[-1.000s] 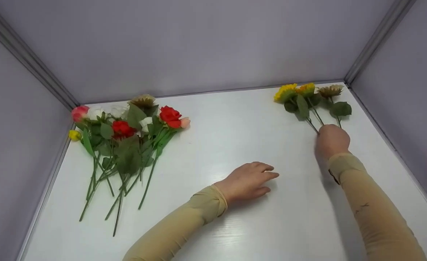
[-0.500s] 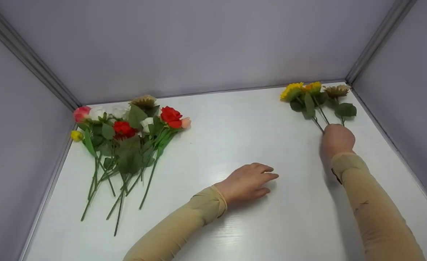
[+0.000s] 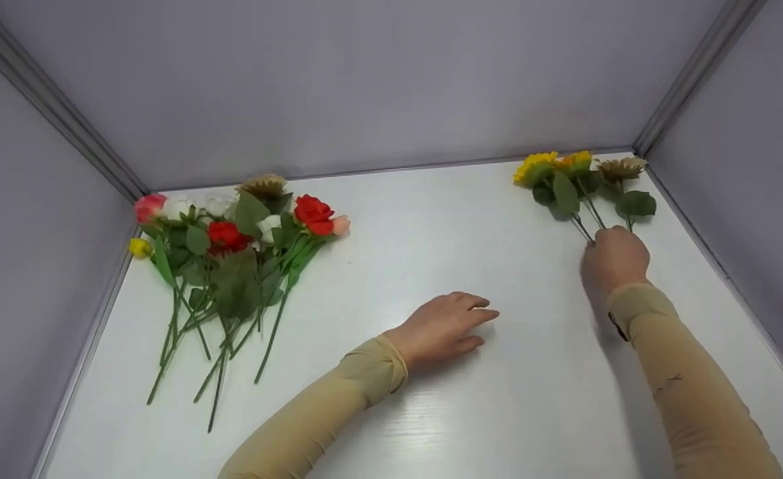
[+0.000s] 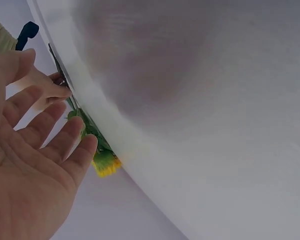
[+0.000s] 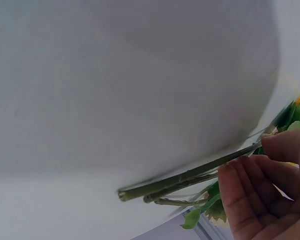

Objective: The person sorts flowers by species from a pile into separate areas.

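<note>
Right hand [image 3: 612, 258] is seen at the far right of the white tabletop [image 3: 431, 412], fingers curled around the stems of the sunflower bunch [image 3: 581, 178]. In the right wrist view the fingers [image 5: 250, 192] are wrapped over three green stems [image 5: 180, 182], cut ends lying on the table surface. The bunch is located in the far right corner: flower heads just beside the back wall [image 3: 364, 86], outermost brown head and leaf near the right wall [image 3: 750, 199]. Little room is left there toward either wall.

Left hand [image 3: 446, 328] is held palm down at mid-table, fingers straight and relaxed, nothing gripped. In the left wrist view its fingers [image 4: 45, 135] are spread and extended. Whether the palm touches the surface cannot be told.

A mixed flower pile [image 3: 231, 256] (red, pink, white, yellow heads) is laid at the far left, heads toward the back wall, stems fanned toward the near edge. The yellow bud sits at the left table edge, just beside the left wall [image 3: 25, 266].

A wide bare strip of table is seen between pile and sunflowers, with only the left hand in it. The near half of the table is crossed by both sleeved forearms.
</note>
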Tool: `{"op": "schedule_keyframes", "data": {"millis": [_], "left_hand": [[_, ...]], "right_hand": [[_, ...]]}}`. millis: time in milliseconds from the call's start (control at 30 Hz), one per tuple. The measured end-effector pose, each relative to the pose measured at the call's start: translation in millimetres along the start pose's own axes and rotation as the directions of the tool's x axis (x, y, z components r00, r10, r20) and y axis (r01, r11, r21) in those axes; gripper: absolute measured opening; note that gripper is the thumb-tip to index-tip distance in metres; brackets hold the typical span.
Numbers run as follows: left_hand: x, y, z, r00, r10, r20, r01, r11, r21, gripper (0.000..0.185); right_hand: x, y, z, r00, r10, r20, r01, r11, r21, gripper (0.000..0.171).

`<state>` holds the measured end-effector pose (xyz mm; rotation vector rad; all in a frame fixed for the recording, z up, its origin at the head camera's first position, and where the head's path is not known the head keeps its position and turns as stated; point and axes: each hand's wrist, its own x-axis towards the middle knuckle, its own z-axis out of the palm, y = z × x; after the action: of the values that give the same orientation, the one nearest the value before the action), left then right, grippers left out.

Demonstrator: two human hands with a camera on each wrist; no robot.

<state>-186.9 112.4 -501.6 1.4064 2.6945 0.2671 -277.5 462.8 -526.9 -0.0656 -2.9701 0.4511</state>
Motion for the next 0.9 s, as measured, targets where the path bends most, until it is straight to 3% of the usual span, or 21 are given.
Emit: {"op": "schedule_keyframes", "data": {"millis": [167,300,433,533,600,667,767,900], "left_hand": [[-10.2,-18.1,-3.8,0.998,-0.048,-0.034,0.047,0.999,-0.024,0.047],[-27.1,-38.9,-9.9,0.987,-0.134,-0.089,0.130,0.990,-0.056,0.047],[-54.3,-64.6,-19.3,0.953,-0.241,-0.182,0.233,0.970,-0.068,0.046],[-80.3,-87.2,-29.0,0.909,-0.316,-0.272,0.310,0.949,-0.064,0.044],[-99.3,-104.4,-35.9,0.866,-0.365,-0.343,0.362,0.929,-0.075,0.042],[-118.8,-122.0,-43.1,0.805,-0.434,-0.404,0.430,0.897,-0.106,0.039],[-150.4,-147.7,-53.6,0.688,-0.554,-0.469,0.530,0.825,-0.197,0.033],[-196.3,-177.2,-63.9,0.516,-0.708,-0.481,0.650,0.690,-0.319,0.028]], "right_hand": [[1.9,-16.0,2.5,0.999,-0.037,-0.039,0.039,0.998,0.049,0.031],[0.5,-43.2,8.4,0.992,-0.119,-0.033,0.121,0.991,0.051,0.038],[-5.3,-76.7,19.1,0.967,-0.251,-0.034,0.252,0.967,0.042,0.040],[-13.7,-103.6,25.9,0.935,-0.353,-0.025,0.354,0.934,0.045,0.044],[-21.3,-122.0,29.0,0.910,-0.414,-0.011,0.414,0.909,0.056,0.046],[-30.3,-140.6,30.2,0.888,-0.460,0.011,0.458,0.886,0.072,0.049],[-44.9,-167.2,32.7,0.855,-0.517,0.052,0.511,0.855,0.092,0.052],[-64.0,-199.5,37.1,0.797,-0.593,0.111,0.586,0.805,0.091,0.056]]}}
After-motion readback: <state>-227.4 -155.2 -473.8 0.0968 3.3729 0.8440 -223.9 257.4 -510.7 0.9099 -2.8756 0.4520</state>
